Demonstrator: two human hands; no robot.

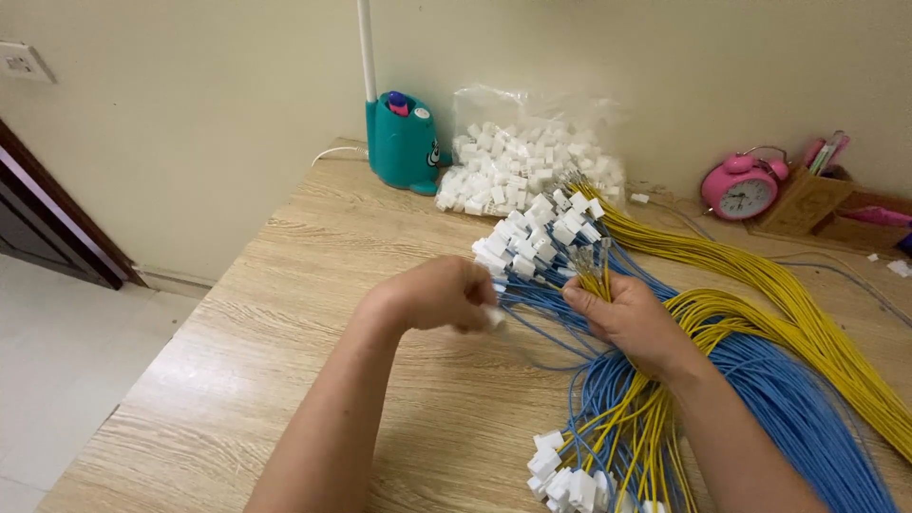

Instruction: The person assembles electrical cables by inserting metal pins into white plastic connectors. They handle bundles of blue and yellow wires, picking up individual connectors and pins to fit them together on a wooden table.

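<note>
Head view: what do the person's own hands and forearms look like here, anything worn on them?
Both are bare. The left hand and right hand wear no gloves, and no rings, watch or bracelet show on the visible sides. Both forearms are uncovered down to the bottom edge of the frame, so no sleeve or cuff is in view. No tape, bandage or markings can be seen on either.

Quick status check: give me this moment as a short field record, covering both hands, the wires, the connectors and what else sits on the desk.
left hand: closed on a small white connector
right hand: gripping a bunch of yellow wires and blue wires
finished ends: white connectors clustered beyond the hands
supply: clear bag of white connectors by the wall
surface: wooden desk
other items: teal lamp base, pink alarm clock
</note>
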